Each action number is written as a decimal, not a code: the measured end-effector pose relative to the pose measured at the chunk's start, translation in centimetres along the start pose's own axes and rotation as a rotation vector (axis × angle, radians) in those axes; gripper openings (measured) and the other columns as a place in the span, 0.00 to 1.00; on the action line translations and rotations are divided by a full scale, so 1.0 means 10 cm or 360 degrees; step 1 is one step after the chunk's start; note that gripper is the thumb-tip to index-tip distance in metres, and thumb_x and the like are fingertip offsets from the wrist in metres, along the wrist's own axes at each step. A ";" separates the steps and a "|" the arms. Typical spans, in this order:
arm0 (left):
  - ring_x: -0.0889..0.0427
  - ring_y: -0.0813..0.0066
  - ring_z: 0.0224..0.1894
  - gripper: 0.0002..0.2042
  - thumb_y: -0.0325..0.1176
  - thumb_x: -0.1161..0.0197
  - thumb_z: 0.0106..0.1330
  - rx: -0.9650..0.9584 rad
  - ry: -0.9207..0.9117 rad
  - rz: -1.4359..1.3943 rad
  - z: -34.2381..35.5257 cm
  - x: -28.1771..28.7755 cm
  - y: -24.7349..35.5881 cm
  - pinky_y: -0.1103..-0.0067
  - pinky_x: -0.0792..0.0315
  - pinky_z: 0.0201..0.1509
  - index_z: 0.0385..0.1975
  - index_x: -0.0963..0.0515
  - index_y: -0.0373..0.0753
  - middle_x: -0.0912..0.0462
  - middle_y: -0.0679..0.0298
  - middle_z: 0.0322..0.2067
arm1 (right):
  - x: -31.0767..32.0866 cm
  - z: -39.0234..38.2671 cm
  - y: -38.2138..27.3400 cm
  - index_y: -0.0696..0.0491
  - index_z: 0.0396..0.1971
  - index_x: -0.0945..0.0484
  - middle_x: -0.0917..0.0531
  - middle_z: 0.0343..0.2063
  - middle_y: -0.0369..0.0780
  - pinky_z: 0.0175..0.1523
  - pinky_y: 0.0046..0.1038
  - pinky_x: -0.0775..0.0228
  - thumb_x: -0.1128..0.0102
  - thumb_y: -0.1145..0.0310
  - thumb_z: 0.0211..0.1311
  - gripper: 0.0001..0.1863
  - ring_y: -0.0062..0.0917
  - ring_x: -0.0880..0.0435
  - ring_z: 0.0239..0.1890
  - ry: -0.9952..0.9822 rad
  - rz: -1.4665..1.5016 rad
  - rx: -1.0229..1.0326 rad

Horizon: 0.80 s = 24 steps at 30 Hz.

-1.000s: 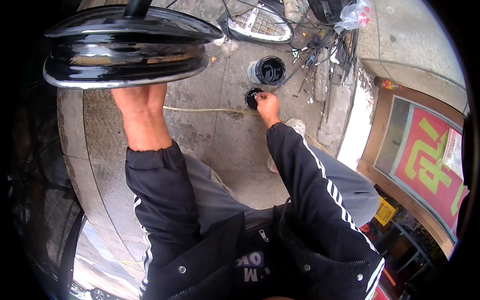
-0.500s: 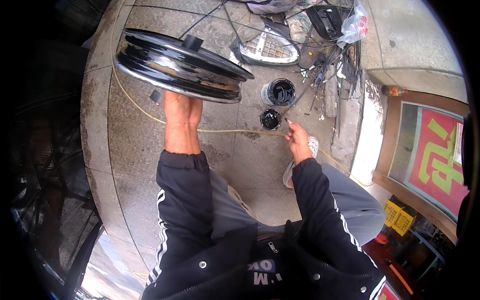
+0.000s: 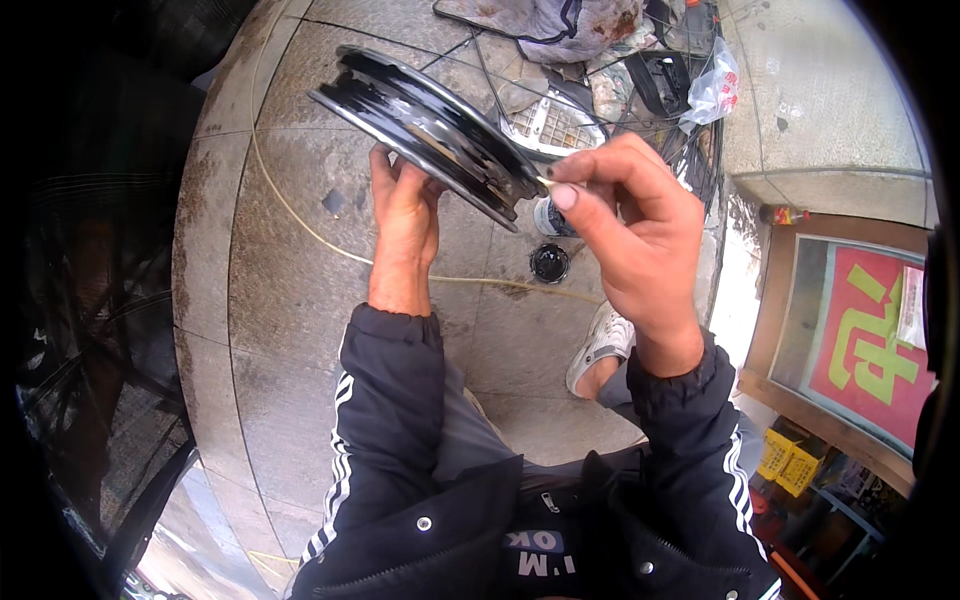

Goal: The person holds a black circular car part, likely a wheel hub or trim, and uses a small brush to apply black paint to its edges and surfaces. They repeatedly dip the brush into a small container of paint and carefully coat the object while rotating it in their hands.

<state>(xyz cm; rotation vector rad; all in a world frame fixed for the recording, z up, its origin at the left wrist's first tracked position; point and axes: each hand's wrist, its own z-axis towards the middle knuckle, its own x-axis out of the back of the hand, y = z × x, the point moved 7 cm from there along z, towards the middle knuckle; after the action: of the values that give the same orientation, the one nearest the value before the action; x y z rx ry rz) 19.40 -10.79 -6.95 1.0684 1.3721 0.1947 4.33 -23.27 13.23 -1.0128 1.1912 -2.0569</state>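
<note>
My left hand (image 3: 406, 205) grips a wheel rim (image 3: 430, 130) from below, holding it tilted in the air with its right side lower. Glossy black covers much of the rim, and bare brownish-grey patches show in its channel. Beside the rim's right end, my right hand (image 3: 640, 220) is closed, thumb and forefinger pinching a small, thin, pale thing (image 3: 546, 183) whose tip meets the rim; most of it is hidden by the fingers. Below stand a small pot of black paint (image 3: 549, 263) and a larger paint can (image 3: 550, 217), partly covered by the right hand and rim.
A pale hose (image 3: 470, 281) curves across the paved floor (image 3: 300, 260). At the far side lie a light-coloured grille part (image 3: 555, 122), dark cloth, cables and a clear plastic bag (image 3: 712, 85). A wood-framed sign (image 3: 870, 330) and yellow crates (image 3: 790, 458) stand at the right.
The wheel rim has moved right and tilted more steeply in my left hand. My right hand has risen from beside the small paint pot to the rim's right end.
</note>
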 end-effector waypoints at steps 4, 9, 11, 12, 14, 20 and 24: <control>0.17 0.64 0.53 0.38 0.29 0.30 0.64 -0.0076 0.0057 0.0219 -0.09 -0.08 0.20 0.69 0.20 0.52 0.70 0.46 0.35 0.23 0.57 0.52 | -0.27 0.30 -0.40 0.54 0.37 0.14 0.19 0.30 0.36 0.35 0.26 0.28 0.29 0.79 0.57 0.08 0.24 0.20 0.29 -0.0183 -0.0594 0.0424; 0.18 0.65 0.54 0.41 0.22 0.28 0.60 -0.0141 0.0052 0.0248 -0.13 -0.09 0.31 0.71 0.20 0.52 0.70 0.48 0.34 0.27 0.55 0.56 | -0.51 0.44 -0.57 0.54 0.35 0.15 0.21 0.29 0.38 0.36 0.32 0.27 0.29 0.80 0.54 0.09 0.34 0.18 0.32 -0.0280 -0.0920 0.0810; 0.19 0.65 0.55 0.43 0.22 0.26 0.60 -0.0131 0.0070 0.0317 -0.16 -0.12 0.39 0.71 0.20 0.53 0.71 0.48 0.34 0.28 0.55 0.57 | -0.55 0.41 -0.59 0.54 0.35 0.16 0.21 0.29 0.38 0.36 0.33 0.27 0.29 0.80 0.52 0.09 0.35 0.18 0.32 -0.0365 -0.1083 0.0899; 0.19 0.65 0.55 0.43 0.22 0.25 0.60 -0.0139 0.0070 0.0313 -0.17 -0.13 0.40 0.72 0.20 0.54 0.71 0.48 0.34 0.28 0.55 0.57 | -0.54 0.38 -0.59 0.54 0.34 0.16 0.22 0.29 0.38 0.36 0.34 0.27 0.29 0.80 0.52 0.10 0.35 0.19 0.32 -0.0407 -0.1166 0.0943; 0.19 0.65 0.55 0.44 0.23 0.24 0.59 -0.0163 0.0077 0.0316 -0.17 -0.10 0.44 0.72 0.19 0.54 0.71 0.48 0.34 0.28 0.54 0.57 | -0.50 0.30 -0.58 0.54 0.33 0.16 0.23 0.28 0.39 0.35 0.34 0.27 0.29 0.80 0.50 0.10 0.36 0.19 0.31 -0.0486 -0.1195 0.0939; 0.20 0.66 0.54 0.45 0.24 0.21 0.57 -0.0172 0.0084 0.0296 -0.18 -0.10 0.47 0.71 0.19 0.54 0.71 0.47 0.34 0.28 0.53 0.57 | -0.56 0.43 -0.80 0.55 0.34 0.16 0.22 0.28 0.39 0.36 0.34 0.27 0.30 0.81 0.50 0.10 0.36 0.19 0.32 -0.0418 -0.1143 0.1076; 0.19 0.66 0.54 0.45 0.24 0.21 0.57 -0.0225 0.0077 0.0308 -0.19 -0.13 0.48 0.72 0.18 0.53 0.70 0.47 0.34 0.28 0.53 0.57 | -0.66 0.62 -0.83 0.54 0.34 0.16 0.22 0.29 0.39 0.38 0.35 0.26 0.30 0.79 0.52 0.09 0.37 0.19 0.33 -0.0410 -0.1145 0.1176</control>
<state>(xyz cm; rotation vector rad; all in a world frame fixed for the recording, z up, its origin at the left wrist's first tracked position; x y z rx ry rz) 19.65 -8.10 -2.37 1.0827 1.2772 0.4558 12.42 -17.40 20.39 -1.3519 -0.1444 -2.4661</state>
